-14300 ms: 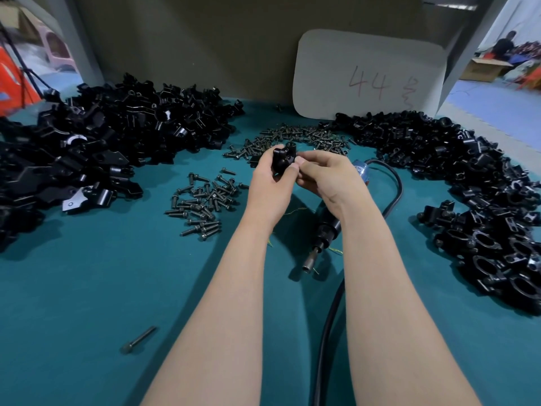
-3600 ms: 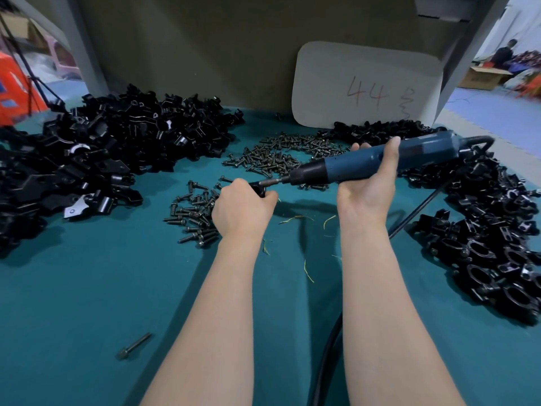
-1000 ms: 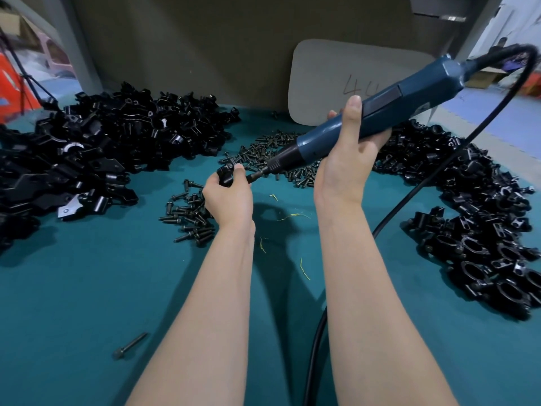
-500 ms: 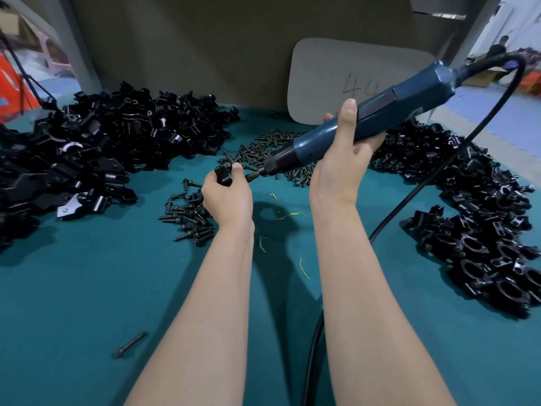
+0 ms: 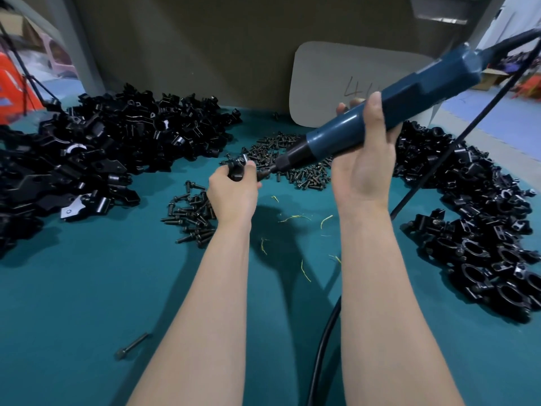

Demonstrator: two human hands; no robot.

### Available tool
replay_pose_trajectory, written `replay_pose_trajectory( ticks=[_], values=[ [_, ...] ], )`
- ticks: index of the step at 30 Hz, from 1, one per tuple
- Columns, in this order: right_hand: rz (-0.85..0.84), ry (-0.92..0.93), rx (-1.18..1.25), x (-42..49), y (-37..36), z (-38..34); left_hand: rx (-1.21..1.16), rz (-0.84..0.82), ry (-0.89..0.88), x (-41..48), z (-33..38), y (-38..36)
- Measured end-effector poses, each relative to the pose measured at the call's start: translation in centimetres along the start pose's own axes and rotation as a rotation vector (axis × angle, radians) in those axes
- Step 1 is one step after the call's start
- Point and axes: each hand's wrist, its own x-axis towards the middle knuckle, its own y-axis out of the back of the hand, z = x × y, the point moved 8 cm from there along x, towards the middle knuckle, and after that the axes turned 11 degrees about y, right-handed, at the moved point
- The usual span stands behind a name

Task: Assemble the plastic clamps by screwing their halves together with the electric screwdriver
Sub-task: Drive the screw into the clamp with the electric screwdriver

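My left hand grips a small black plastic clamp above the teal table, near the middle. My right hand holds the blue electric screwdriver, tilted down to the left, with its bit tip pressed against the clamp's right side. The clamp is mostly hidden by my fingers. A pile of black screws lies just behind the hands, and a smaller cluster of screws sits left of my left wrist.
A heap of black clamp halves fills the left back. Assembled clamps curve along the right side. The screwdriver's black cable runs between my arms and off the near edge. One long screw lies near left. A grey board stands behind.
Over the last second both hands hold nearly the same pose, the bit staying on the clamp. Earlier, the screwdriver lay on the table while both hands fitted the clamp together.
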Motion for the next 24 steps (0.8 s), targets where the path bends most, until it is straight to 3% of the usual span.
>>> replay_pose_trajectory(
  ticks=[4, 7, 13, 17, 19, 24],
  values=[
    [-0.074, 0.028, 0.076, 0.9, -0.1, -2.1, 0.266, -0.016, 0.035, 0.4, -0.5, -0.1],
    [-0.029, 0.064, 0.079, 1.5, 1.0, -2.8, 0.365, -0.028, 0.028, 0.8, -0.3, 0.0],
    [0.437, 0.044, -0.035, 1.6, 7.1, -1.8, 0.244, -0.1, 0.1, 0.6, -1.3, -0.9],
    [0.578, -0.085, -0.429, 1.6, 10.8, -1.3, 0.229, -0.118, 0.106, 0.6, -1.2, -0.9],
    [0.551, -0.16, -0.556, 1.6, 11.4, -0.8, 0.261, -0.125, 0.105, 0.4, -1.4, -1.2],
    [0.246, -0.451, -0.95, 1.1, 11.8, 2.3, 0.321, -0.098, 0.068, 0.2, -1.3, -1.3]
  ],
)
